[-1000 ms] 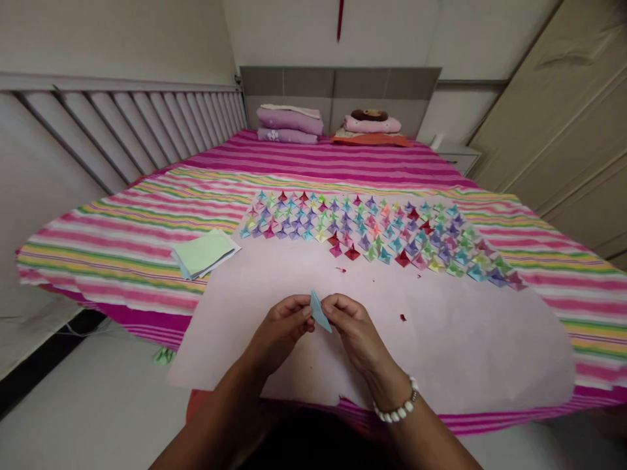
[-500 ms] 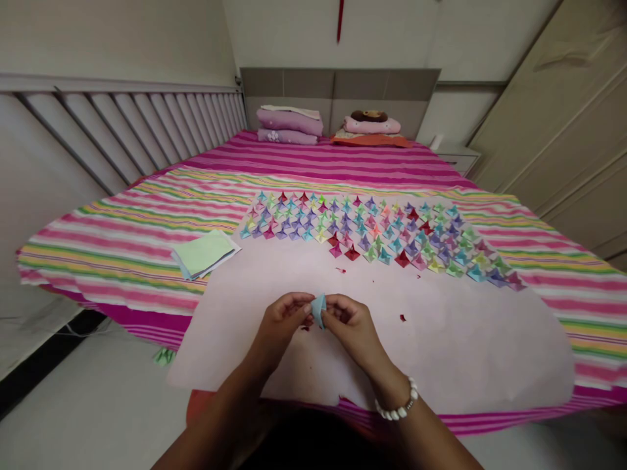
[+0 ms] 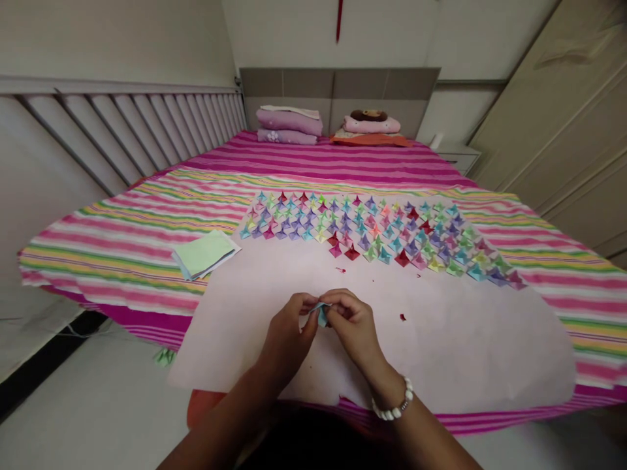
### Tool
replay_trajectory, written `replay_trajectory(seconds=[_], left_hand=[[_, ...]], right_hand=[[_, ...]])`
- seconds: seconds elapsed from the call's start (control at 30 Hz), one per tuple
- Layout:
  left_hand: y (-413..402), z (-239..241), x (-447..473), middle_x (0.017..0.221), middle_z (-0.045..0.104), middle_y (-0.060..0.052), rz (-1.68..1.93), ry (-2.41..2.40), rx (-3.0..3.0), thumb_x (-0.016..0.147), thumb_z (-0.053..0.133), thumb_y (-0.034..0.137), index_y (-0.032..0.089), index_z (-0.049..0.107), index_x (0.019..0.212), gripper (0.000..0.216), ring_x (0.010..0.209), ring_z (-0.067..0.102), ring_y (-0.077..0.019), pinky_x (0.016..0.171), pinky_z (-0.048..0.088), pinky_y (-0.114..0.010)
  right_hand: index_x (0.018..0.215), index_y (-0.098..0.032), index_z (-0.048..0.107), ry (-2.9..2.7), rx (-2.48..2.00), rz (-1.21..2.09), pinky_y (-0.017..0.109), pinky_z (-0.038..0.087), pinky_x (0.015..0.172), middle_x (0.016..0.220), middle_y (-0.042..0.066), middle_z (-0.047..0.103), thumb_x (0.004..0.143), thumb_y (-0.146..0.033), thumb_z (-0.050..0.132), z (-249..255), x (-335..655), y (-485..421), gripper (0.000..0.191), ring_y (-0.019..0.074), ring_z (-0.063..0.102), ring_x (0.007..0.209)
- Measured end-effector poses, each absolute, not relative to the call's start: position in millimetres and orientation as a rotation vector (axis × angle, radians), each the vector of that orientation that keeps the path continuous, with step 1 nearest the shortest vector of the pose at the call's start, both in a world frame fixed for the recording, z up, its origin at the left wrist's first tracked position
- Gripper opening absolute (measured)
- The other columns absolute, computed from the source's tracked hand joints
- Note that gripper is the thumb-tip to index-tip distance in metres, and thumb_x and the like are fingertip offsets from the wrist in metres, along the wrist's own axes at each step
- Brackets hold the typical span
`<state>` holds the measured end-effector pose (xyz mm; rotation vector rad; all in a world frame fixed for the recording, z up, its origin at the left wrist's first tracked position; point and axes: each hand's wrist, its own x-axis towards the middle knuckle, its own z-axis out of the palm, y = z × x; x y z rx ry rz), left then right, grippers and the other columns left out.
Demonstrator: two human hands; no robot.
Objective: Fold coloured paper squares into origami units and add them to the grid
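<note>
Both hands meet over the pale pink sheet (image 3: 465, 346) near the bed's front edge. My left hand (image 3: 289, 329) and my right hand (image 3: 353, 325) pinch a small light blue folded paper (image 3: 322, 314) between their fingertips. Only a sliver of the paper shows between the fingers. A white bead bracelet (image 3: 392, 406) circles my right wrist. Farther back on the sheet lie several rows of small folded paper shapes (image 3: 372, 232) in many colours.
A stack of pastel paper squares (image 3: 204, 253) lies on the striped bedspread (image 3: 122, 241) to the left. Folded bedding (image 3: 289, 123) and pillows sit by the headboard. A railing runs along the left, a wardrobe (image 3: 563, 117) along the right. A green scrap (image 3: 164, 356) lies on the floor.
The blue paper was a flat upright flap a second ago; my fingers have closed in on it and it is now folded smaller, mostly hidden between both hands.
</note>
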<state>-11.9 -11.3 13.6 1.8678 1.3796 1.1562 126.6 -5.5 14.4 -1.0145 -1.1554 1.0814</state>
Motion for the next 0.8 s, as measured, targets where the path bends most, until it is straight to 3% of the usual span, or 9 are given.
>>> replay_trajectory(seconds=[0.13,0.23,0.33,0.63,0.8], left_hand=[[-10,18,-19,0.114,0.065,-0.011,1.191,1.145,2.175,0.09,0.045,0.012,0.02,0.058,0.104,0.02,0.112,0.061,-0.0207,0.09,0.055,-0.037],[-10,22,-22,0.121,0.061,-0.012,1.204,1.033,2.303,0.088,0.047,0.009,0.02,0.057,0.112,0.028,0.119,0.056,-0.0206,0.098,0.05,-0.039],[-11,21,-21,0.123,0.061,-0.012,1.193,1.016,2.331,0.084,0.055,0.01,0.02,0.06,0.11,0.028,0.115,0.059,-0.0211,0.095,0.052,-0.037],[-10,28,-19,0.09,0.071,-0.005,1.337,1.194,1.942,0.084,0.062,0.018,0.02,0.069,0.084,0.007,0.086,0.067,-0.0175,0.079,0.055,-0.03],[-11,33,-19,0.089,0.069,-0.005,1.344,1.192,1.641,0.082,0.063,0.023,0.019,0.067,0.077,0.007,0.085,0.065,-0.0175,0.07,0.054,-0.027]], right_hand=[[0.07,-0.019,0.071,-1.035,-1.049,1.189,0.025,0.045,0.052,0.067,-0.001,0.064,0.065,-0.017,0.065,15,130,-3,0.008,0.0116,0.055,0.054],[0.071,-0.018,0.071,-1.003,-1.078,1.232,0.023,0.043,0.051,0.057,-0.002,0.063,0.065,-0.018,0.064,17,132,-3,0.009,0.0105,0.053,0.05],[0.071,-0.019,0.072,-1.002,-1.065,1.255,0.023,0.043,0.052,0.058,-0.003,0.064,0.066,-0.018,0.065,18,133,-4,0.008,0.0102,0.053,0.051],[0.087,-0.019,0.075,-1.133,-0.928,1.371,0.027,0.045,0.061,0.065,0.0,0.064,0.081,-0.032,0.066,19,135,-6,0.017,0.013,0.056,0.061],[0.087,-0.018,0.073,-1.113,-0.941,1.47,0.025,0.042,0.053,0.056,-0.002,0.063,0.07,-0.036,0.078,18,132,-8,0.025,0.0126,0.055,0.052]])
